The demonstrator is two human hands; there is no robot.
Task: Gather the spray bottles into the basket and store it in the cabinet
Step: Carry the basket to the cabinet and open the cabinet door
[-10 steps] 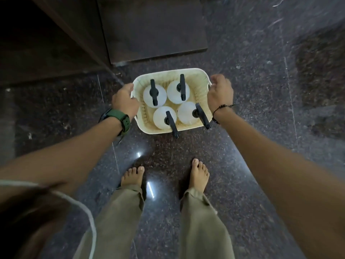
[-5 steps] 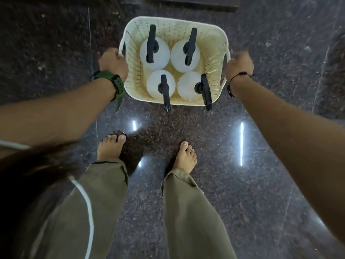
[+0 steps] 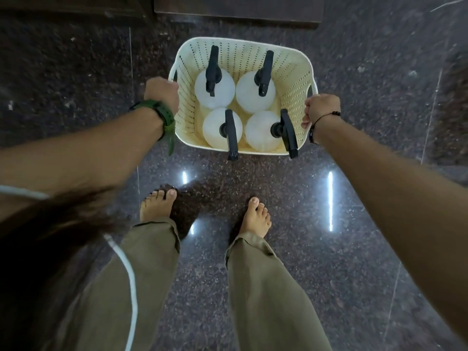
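item: cream perforated plastic basket (image 3: 291, 79), rounded rectangular, held level above a dark speckled polished floor (image 3: 329, 249), apart from it; contents: four white spray bottles with black trigger heads, standing upright in two rows; far-left bottle (image 3: 215, 92) and far-right bottle (image 3: 253, 97) along the basket's far wall, their nozzles pointing toward that wall; near-left bottle (image 3: 215, 130) and near-right bottle (image 3: 258, 133) along the near wall, their nozzles reaching out over the near rim; bodies packed close, neighbours touching or nearly so; left hand (image 3: 162, 93), fingers curled closed around the handle on the basket's left wall, green watch (image 3: 162, 115) on the wrist; right hand (image 3: 320, 108), fingers curled closed around the handle on the right wall, dark beaded bracelet (image 3: 316, 125) on the wrist; below: two bare feet on the floor, olive trousers (image 3: 266, 287); beyond the basket's far edge: dark wooden cabinet base (image 3: 238, 8), its interior not visible; bright light streaks reflected on the floor
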